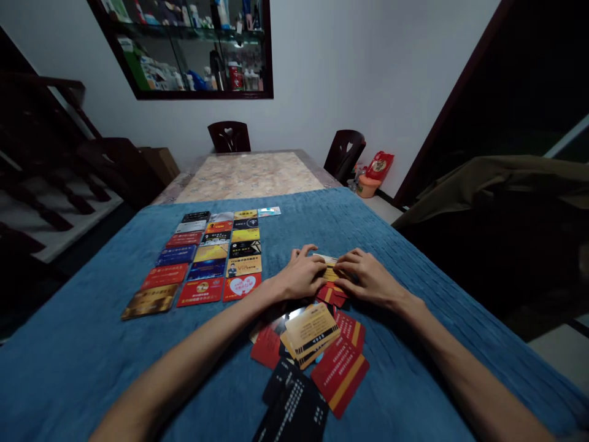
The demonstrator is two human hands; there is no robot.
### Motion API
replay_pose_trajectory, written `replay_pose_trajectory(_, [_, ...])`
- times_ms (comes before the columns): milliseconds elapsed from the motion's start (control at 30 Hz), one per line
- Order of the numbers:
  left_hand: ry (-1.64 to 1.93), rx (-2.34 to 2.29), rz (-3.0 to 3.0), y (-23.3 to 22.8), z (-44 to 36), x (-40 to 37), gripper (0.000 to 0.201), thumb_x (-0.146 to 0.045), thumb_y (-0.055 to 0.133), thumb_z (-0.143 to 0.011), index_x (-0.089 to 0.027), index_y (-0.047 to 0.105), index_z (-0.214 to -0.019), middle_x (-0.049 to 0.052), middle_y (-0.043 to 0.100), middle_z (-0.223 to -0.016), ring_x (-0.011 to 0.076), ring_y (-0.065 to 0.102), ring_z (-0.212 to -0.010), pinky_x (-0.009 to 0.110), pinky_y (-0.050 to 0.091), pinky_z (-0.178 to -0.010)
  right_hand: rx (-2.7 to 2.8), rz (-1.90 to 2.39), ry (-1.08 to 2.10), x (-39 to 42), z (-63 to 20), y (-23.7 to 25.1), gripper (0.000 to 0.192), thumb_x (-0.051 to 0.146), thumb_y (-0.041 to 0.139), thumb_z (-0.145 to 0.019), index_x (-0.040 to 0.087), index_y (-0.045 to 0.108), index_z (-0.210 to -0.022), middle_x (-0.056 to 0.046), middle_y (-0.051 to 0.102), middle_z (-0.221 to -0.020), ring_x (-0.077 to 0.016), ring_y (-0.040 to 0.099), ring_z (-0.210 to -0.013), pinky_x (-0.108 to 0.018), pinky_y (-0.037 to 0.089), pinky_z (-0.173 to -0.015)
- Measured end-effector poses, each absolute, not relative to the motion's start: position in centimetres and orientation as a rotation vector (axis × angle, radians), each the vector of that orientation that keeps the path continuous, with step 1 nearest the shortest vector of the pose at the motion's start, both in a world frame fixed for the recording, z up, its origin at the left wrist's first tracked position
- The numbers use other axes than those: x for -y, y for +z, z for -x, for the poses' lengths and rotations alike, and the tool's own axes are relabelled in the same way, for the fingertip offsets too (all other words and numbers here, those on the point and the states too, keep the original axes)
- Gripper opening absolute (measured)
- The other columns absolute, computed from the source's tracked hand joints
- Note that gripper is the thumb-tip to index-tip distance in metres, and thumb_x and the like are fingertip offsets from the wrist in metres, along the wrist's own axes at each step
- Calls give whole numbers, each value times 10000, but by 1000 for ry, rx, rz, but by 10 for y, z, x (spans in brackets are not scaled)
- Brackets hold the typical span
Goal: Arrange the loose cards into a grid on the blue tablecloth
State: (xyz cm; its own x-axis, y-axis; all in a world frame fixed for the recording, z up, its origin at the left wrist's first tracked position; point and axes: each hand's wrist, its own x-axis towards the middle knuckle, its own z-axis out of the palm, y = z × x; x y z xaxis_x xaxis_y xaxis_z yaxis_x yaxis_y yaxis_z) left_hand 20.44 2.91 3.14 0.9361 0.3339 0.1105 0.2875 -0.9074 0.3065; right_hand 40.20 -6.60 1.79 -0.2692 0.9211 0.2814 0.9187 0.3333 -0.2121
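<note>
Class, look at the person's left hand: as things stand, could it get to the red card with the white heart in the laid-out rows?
Probably yes. The left hand rests on the small card stack, close beside the heart card at the grid's near corner, with only bare blue cloth between them.

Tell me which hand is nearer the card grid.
Left. The left hand lies just right of the card grid; the right hand is farther right, beyond a gold card both hands pinch.

A home dining room is shown. A long table (pixel 248 175) is half covered by a blue cloth (pixel 414 258), with dark wooden chairs (pixel 229 136) drawn up at 12 and 1 o'clock. A glazed wall cabinet (pixel 193 46) stocked with bottles is hung at 11 o'clock, and a staircase (pixel 50 166) is seen at 9 o'clock.
</note>
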Motion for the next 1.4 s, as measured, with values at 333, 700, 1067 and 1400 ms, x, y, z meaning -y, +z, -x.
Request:
replay_pose_trajectory(333, [285, -234, -2957, 34, -198, -30, 176, -200, 536, -934, -161, 701, -887, 118, 716, -1039, 328, 412, -1315, 508, 347, -1015, 2305, 1583, 37, 70, -395, 22, 235, 345, 554, -950, 221, 726, -1051, -96, 704, -1004, -234, 549, -917, -399, 435, -825])
replay_pose_trajectory(700, [396, -10, -3066, 41, -197, -34, 239, -187, 482, -976, -159, 702, -886, 101, 734, -945, 239, 565, -1134, 392, 378, -936, 2338, 1531, -4, 74, -397, 26, 258, 376, 521, -966, 229, 729, -1007, -94, 713, -989, -232, 563, -910, -375, 408, -788])
replay_pose_trajectory(1067, [691, -322, -2642, 37, -196, -45, 283, -148, 527, -913, -161, 664, -1160, 97, 699, -1058, 185, 641, -960, 318, 504, -859, 2037, 1532, 2, 69, -401, 20, 193, 259, 568, -911, 236, 752, -963, -84, 700, -889, -239, 553, -851, -388, 467, -765])
replay_pose_trajectory(1400, [590, -261, -2546, 39, -196, -38, 189, -216, 563, -918, -166, 740, -960, 73, 714, -927, 180, 646, -907, 314, 507, -851, 1956, 1552, 69, 70, -398, 20, 55, 203, 648, -800, 220, 667, -752, -40, 642, -753, -210, 537, -768, -340, 417, -707])
